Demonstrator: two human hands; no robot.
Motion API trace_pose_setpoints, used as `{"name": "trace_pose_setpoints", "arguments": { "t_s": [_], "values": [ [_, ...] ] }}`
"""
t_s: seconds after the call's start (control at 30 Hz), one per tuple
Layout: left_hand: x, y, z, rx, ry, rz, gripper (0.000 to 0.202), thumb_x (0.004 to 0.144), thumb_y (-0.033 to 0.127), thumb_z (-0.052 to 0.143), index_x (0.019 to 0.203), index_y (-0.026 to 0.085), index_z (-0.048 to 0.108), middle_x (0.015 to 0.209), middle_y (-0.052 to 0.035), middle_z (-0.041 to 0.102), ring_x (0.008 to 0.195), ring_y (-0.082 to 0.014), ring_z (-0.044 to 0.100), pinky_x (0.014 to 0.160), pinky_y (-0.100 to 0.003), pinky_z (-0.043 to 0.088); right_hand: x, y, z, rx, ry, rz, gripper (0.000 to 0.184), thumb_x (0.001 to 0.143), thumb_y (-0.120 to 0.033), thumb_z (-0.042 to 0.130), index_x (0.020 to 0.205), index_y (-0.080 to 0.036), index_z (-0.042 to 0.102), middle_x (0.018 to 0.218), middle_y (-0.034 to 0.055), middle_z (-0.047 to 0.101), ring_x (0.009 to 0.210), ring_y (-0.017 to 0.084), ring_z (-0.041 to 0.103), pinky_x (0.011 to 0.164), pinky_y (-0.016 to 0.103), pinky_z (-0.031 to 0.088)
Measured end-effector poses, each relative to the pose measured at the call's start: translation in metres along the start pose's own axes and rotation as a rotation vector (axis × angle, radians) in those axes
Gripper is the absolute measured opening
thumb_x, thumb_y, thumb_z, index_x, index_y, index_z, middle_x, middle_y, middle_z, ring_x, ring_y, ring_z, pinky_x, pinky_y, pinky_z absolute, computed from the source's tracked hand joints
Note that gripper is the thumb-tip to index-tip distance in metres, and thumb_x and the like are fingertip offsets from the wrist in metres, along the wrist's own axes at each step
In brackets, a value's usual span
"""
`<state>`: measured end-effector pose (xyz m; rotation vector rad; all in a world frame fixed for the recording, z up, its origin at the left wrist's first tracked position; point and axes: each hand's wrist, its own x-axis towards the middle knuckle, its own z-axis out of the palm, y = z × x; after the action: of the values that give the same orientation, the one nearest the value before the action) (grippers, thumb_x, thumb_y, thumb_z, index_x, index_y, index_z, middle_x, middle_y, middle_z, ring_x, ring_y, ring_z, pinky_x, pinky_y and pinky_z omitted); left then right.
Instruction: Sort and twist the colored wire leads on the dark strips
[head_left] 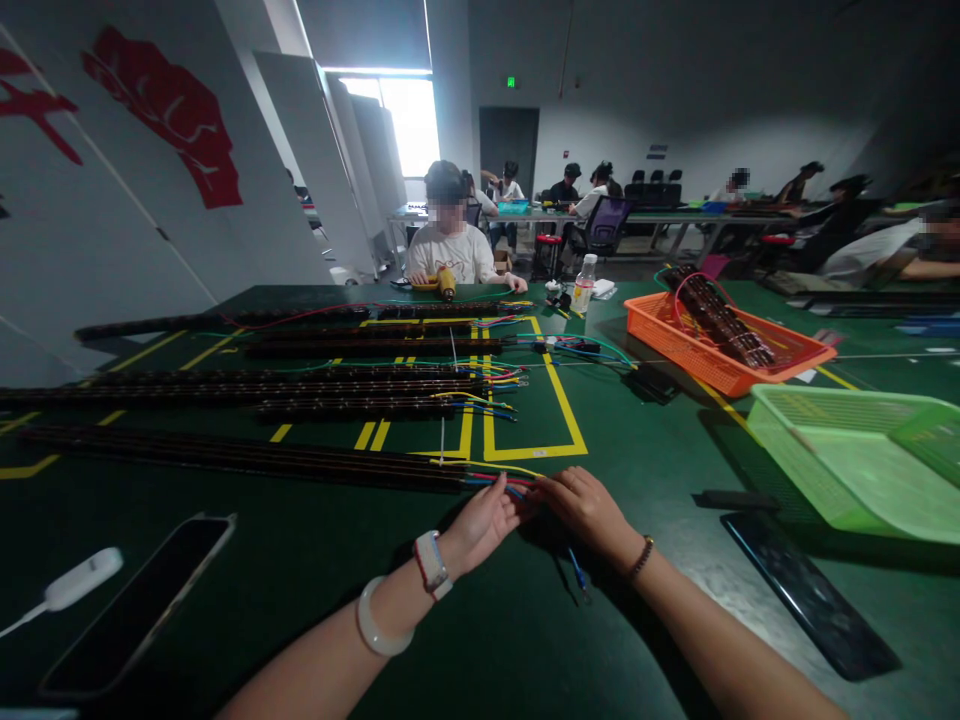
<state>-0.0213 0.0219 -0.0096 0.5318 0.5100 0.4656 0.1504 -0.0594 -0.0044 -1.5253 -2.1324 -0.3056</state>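
Both my hands meet at the right end of the nearest long black strip (247, 455) on the green table (652, 470). My left hand (480, 525), with a watch and a pale bangle on the wrist, is closed in a pinch on the coloured wires (501, 481) coming out of that strip's end. My right hand (583, 507), a bead bracelet on its wrist, is closed on the same wire bundle just to the right. A blue wire (577, 575) trails on the table below my right hand.
Several more black strips (247, 388) with coloured wire ends lie beyond, over yellow floor-tape lines. An orange basket (679, 345) of strips and a green basket (862, 455) stand right. Two phones (142, 600) (806, 590) lie near. A person (450, 240) sits opposite; others work behind.
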Motion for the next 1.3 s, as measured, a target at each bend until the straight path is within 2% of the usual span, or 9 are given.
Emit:
{"name": "trace_pose_setpoints", "arguments": {
  "t_s": [0.17, 0.27, 0.37, 0.57, 0.7, 0.87, 1.03, 1.17, 1.3],
  "values": [
    [-0.002, -0.002, -0.002, 0.071, -0.012, 0.034, 0.028, 0.088, 0.034, 0.049, 0.078, 0.011, 0.060, 0.082, -0.0111, 0.065, 0.087, -0.0205, 0.063, 0.088, -0.037, 0.043, 0.001, 0.006, 0.009, 0.015, 0.011, 0.124, 0.019, 0.092, -0.023, 0.048, 0.091, -0.015, 0.065, 0.075, 0.0062, 0.059, 0.069, 0.015, 0.051, 0.064, 0.026, 0.041],
    [-0.003, -0.003, -0.002, 0.081, -0.006, 0.058, 0.027, 0.087, 0.034, 0.050, 0.073, 0.012, 0.058, 0.073, -0.0076, 0.063, 0.078, -0.0199, 0.063, 0.085, -0.037, 0.044, 0.003, 0.010, 0.014, -0.013, -0.013, 0.200, 0.021, 0.091, -0.025, 0.049, 0.082, -0.015, 0.065, 0.070, 0.0049, 0.056, 0.068, 0.015, 0.050, 0.064, 0.025, 0.039],
    [-0.004, -0.004, -0.001, 0.057, -0.003, 0.077, 0.026, 0.087, 0.032, 0.051, 0.071, 0.013, 0.057, 0.069, -0.0049, 0.060, 0.071, -0.0171, 0.061, 0.086, -0.039, 0.045, 0.004, 0.011, 0.016, -0.042, -0.048, 0.217, 0.022, 0.091, -0.025, 0.050, 0.076, -0.015, 0.063, 0.070, 0.0044, 0.056, 0.068, 0.015, 0.049, 0.065, 0.026, 0.037],
    [-0.005, -0.003, 0.002, 0.043, 0.014, 0.087, 0.024, 0.087, 0.030, 0.050, 0.070, 0.013, 0.056, 0.068, -0.0046, 0.059, 0.069, -0.0168, 0.059, 0.086, -0.042, 0.046, 0.002, 0.010, 0.017, -0.092, -0.072, 0.214, 0.023, 0.090, -0.027, 0.051, 0.071, -0.017, 0.057, 0.070, 0.0035, 0.056, 0.067, 0.015, 0.048, 0.065, 0.026, 0.036],
    [-0.005, -0.003, 0.002, 0.050, 0.024, 0.081, 0.025, 0.088, 0.030, 0.050, 0.070, 0.013, 0.057, 0.067, -0.0047, 0.059, 0.068, -0.0172, 0.059, 0.084, -0.041, 0.046, -0.002, 0.021, 0.015, -0.097, -0.115, 0.230, 0.025, 0.091, -0.024, 0.049, 0.067, -0.017, 0.056, 0.069, 0.0033, 0.056, 0.065, 0.014, 0.049, 0.064, 0.026, 0.036],
    [-0.004, -0.003, 0.000, 0.069, 0.025, 0.078, 0.025, 0.088, 0.030, 0.050, 0.070, 0.013, 0.057, 0.069, -0.0057, 0.061, 0.071, -0.0186, 0.062, 0.082, -0.039, 0.046, -0.007, 0.037, 0.010, 0.009, -0.080, 0.286, 0.026, 0.091, -0.028, 0.047, 0.070, -0.017, 0.057, 0.071, 0.0037, 0.057, 0.067, 0.014, 0.051, 0.065, 0.025, 0.038],
    [-0.004, -0.003, 0.000, 0.059, 0.017, 0.076, 0.025, 0.088, 0.030, 0.050, 0.070, 0.013, 0.057, 0.068, -0.0053, 0.060, 0.070, -0.0176, 0.061, 0.083, -0.038, 0.046, 0.000, 0.024, -0.003, 0.217, -0.061, 0.394, 0.040, 0.093, -0.041, 0.039, 0.065, -0.017, 0.054, 0.065, 0.0021, 0.055, 0.059, 0.012, 0.049, 0.057, 0.023, 0.036],
    [-0.005, -0.002, 0.001, 0.041, 0.033, 0.062, 0.024, 0.088, 0.030, 0.050, 0.072, 0.013, 0.057, 0.071, -0.0060, 0.062, 0.072, -0.0164, 0.061, 0.084, -0.036, 0.045, 0.010, -0.001, -0.022, 0.403, -0.161, 0.474, 0.054, 0.094, -0.048, 0.033, 0.054, -0.016, 0.052, 0.053, 0.0005, 0.052, 0.052, 0.010, 0.047, 0.055, 0.023, 0.034],
    [-0.004, -0.003, 0.000, 0.074, 0.040, 0.037, 0.027, 0.087, 0.034, 0.051, 0.072, 0.013, 0.057, 0.078, -0.0089, 0.065, 0.074, -0.0161, 0.062, 0.080, -0.032, 0.046, 0.011, -0.022, -0.031, 0.456, -0.445, 0.548, 0.053, 0.089, -0.053, 0.039, 0.057, -0.015, 0.059, 0.050, 0.0001, 0.052, 0.045, 0.009, 0.042, 0.047, 0.022, 0.027]
  ]
}}
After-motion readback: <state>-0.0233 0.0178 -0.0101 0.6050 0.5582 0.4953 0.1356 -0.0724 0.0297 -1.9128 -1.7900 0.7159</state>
